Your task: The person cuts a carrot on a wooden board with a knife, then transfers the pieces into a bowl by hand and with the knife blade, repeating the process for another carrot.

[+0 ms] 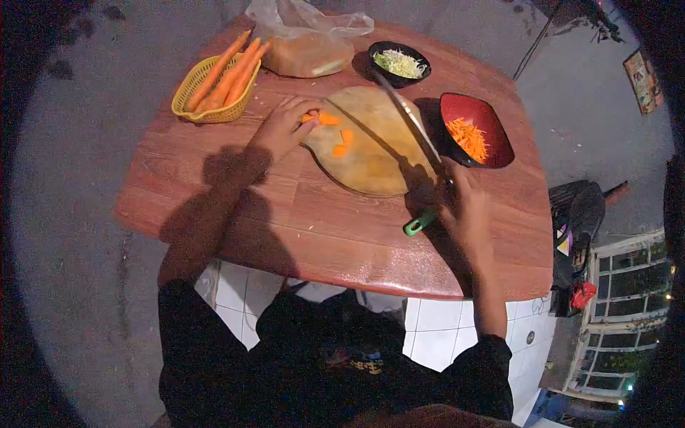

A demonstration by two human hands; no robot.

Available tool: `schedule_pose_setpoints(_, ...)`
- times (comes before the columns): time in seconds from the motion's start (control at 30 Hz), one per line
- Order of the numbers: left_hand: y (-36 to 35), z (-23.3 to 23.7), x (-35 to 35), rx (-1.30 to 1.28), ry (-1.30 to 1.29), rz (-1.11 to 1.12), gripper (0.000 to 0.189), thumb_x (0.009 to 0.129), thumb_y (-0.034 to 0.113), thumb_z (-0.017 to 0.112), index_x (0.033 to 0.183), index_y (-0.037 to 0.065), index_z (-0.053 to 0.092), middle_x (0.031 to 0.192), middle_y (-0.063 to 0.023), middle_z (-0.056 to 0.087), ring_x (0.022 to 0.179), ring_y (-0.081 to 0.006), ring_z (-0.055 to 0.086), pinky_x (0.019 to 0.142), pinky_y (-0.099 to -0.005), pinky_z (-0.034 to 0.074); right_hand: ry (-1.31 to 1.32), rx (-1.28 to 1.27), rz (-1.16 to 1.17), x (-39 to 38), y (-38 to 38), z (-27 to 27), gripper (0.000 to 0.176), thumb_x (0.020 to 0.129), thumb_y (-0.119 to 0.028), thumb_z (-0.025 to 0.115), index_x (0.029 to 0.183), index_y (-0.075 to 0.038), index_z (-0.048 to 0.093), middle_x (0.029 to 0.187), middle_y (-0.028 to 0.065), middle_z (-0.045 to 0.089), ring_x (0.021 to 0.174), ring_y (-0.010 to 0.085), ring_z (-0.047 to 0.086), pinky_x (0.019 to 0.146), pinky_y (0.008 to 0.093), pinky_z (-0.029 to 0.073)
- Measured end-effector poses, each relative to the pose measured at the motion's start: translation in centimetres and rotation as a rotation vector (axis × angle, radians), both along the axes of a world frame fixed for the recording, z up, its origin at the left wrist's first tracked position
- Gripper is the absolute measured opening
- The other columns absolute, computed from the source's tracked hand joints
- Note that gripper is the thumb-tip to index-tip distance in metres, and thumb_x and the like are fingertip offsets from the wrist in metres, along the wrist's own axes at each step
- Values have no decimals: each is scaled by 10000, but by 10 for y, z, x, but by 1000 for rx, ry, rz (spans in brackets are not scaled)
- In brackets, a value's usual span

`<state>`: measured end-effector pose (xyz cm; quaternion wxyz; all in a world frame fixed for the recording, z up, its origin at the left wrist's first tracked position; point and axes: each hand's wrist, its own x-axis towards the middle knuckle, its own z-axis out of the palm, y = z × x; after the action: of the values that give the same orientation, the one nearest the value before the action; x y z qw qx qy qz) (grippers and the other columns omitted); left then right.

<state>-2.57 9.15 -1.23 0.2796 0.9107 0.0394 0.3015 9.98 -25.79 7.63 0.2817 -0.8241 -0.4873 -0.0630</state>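
My left hand (287, 127) is at the left edge of the round wooden cutting board (378, 160), its fingertips closed on a piece of carrot (327, 119). Several flat orange carrot slices (341, 150) lie on the board just below it. In my right hand (462, 200) is a knife (414, 118), gripped by its handle at the board's right side. The long blade is raised and slants up and left over the board. Beside that hand a green handle (419, 222) rests on the table; the rest of this tool is hidden.
A yellow basket (182, 100) of whole carrots (227, 78) stands back left. Next to it sits a clear plastic bag (307, 21) over a pale brown block. Shredded pale green vegetable fills a black bowl (374, 48). A red-and-black bowl (499, 143) with shredded carrot stands right.
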Motion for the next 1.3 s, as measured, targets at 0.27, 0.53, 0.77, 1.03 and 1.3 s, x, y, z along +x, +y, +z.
schedule_pose_setpoints(0.27,13,15,-18,-89,50,22,347,951,122,594,1291,56,594,983,-114,642,956,-263,629,839,-376,522,310,164,3,3,-2,-20,380,916,-60,620,1279,-30,510,1058,229,671,972,376,691,827,423,540)
schedule_pose_setpoints(0.53,10,17,-17,-173,198,-41,453,909,74,632,1357,82,573,946,-50,607,854,-169,570,747,-288,505,517,244,88,3,5,-34,380,935,-54,593,1294,-46,470,1098,137,668,981,203,680,799,349,556)
schedule_pose_setpoints(0.77,3,20,-23,55,50,-169,483,893,86,674,1361,90,558,1052,-61,597,901,-176,568,834,-327,499,651,238,113,4,9,-38,386,917,-29,593,1281,-74,472,1065,126,665,861,186,679,726,313,555)
schedule_pose_setpoints(1.03,-14,36,-30,-125,212,-204,585,905,126,681,1450,102,470,1080,-85,619,1001,-211,615,880,-357,513,976,241,41,3,16,-36,328,921,-19,576,1232,-78,492,903,83,617,428,95,498,348,230,382)
schedule_pose_setpoints(1.3,-19,41,-30,81,185,-93,502,922,187,680,1402,117,547,1008,-103,677,873,-196,660,815,-349,551,1018,269,107,7,17,-39,348,928,-17,566,1258,-83,478,834,75,610,436,93,500,365,228,393)
